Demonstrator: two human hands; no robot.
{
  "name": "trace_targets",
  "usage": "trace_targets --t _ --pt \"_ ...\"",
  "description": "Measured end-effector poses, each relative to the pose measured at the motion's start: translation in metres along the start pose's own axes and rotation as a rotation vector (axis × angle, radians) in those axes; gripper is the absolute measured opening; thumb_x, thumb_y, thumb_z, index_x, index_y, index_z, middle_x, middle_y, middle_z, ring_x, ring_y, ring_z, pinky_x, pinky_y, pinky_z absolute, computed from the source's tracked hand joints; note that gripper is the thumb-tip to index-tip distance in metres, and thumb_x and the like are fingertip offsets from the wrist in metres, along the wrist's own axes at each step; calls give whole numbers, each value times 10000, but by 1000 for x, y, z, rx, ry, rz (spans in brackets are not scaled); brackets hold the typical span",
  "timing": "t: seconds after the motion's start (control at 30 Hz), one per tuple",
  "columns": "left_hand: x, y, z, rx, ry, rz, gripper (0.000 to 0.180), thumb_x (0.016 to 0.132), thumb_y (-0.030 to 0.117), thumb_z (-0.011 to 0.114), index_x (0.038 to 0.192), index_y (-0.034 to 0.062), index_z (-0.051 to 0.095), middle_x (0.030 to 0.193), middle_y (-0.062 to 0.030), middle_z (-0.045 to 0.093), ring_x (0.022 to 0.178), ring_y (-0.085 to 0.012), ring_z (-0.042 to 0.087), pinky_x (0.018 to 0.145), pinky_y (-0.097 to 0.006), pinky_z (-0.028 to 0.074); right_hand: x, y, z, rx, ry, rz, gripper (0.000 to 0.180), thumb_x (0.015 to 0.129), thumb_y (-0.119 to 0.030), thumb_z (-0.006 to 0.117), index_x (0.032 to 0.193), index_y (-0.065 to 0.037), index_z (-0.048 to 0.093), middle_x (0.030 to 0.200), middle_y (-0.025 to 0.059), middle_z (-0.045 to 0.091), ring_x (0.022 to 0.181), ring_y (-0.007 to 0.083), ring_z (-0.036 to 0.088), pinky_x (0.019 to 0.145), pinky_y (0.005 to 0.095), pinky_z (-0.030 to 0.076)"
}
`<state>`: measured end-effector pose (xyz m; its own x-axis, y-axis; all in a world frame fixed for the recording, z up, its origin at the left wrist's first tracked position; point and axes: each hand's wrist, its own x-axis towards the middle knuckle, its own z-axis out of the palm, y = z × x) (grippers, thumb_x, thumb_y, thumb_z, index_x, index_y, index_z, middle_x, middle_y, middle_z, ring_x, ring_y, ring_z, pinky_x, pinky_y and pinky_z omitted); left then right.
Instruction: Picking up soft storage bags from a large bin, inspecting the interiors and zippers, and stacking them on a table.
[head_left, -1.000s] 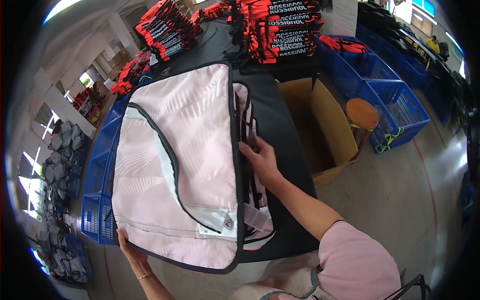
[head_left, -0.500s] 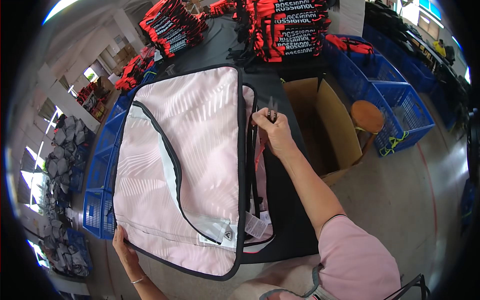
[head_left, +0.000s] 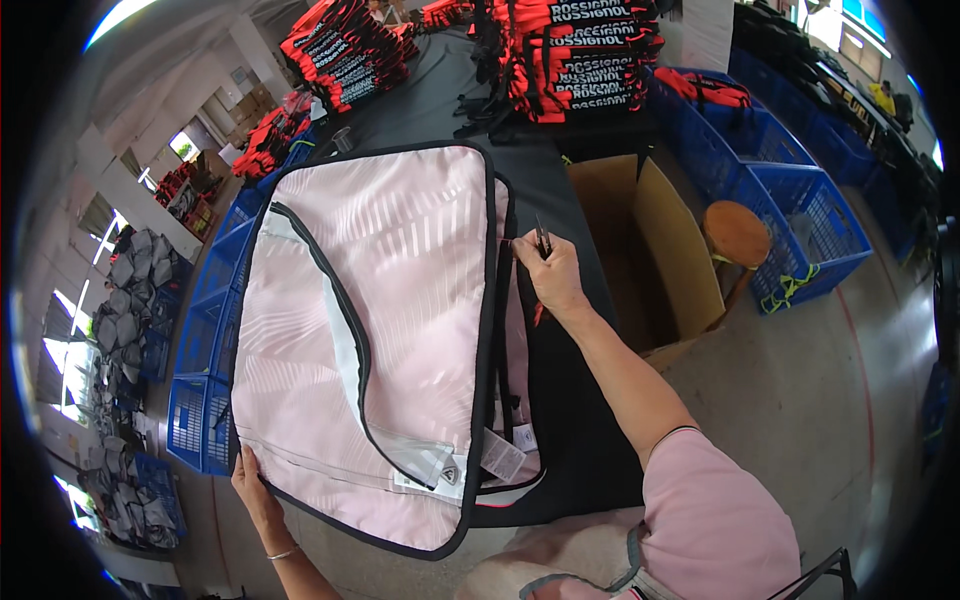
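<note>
A large pink bag (head_left: 400, 300) with black piping and a curved black zip lies open and flat on a black table (head_left: 570, 420). My right hand (head_left: 548, 272) is at the bag's right edge, near its far end, pinching a small dark tool (head_left: 542, 236) that looks like snips or a zip pull. My left hand (head_left: 256, 490) grips the bag's near left corner at the table edge. White tags (head_left: 505, 455) hang at the bag's near end.
An open cardboard box (head_left: 655, 250) stands to the right of the table, with a round wooden stool (head_left: 737, 233) and blue crates (head_left: 800, 200) beyond. Stacks of red and black goods (head_left: 570, 50) fill the table's far end. More blue crates (head_left: 205, 360) line the left.
My right hand has slid along the bag's right edge from the middle toward the far end, with the dark tool now showing in its fingers. My left hand stays on the near corner.
</note>
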<state>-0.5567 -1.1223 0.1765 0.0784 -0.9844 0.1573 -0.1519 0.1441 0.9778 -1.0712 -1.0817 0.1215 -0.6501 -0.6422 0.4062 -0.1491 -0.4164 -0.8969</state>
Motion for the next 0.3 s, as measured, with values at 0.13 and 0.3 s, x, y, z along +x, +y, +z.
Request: trace_targets --t 0.13,0.3 --pt "-5 7 8 9 -46 -2 347 945 230 545 1115 -69 594 1055 -65 638 901 -96 572 801 -223 432 3 5 3 -316 70 -43 212 852 -119 619 705 9 536 551 67 479 507 118 428 513 292 387" --pt "-5 6 10 -24 -3 -14 346 939 213 548 1138 -67 587 1077 -62 634 944 -109 574 853 -227 423 4 25 6 -367 24 7 162 849 -157 631 808 0 628 660 149 604 565 203 570 562 302 440"
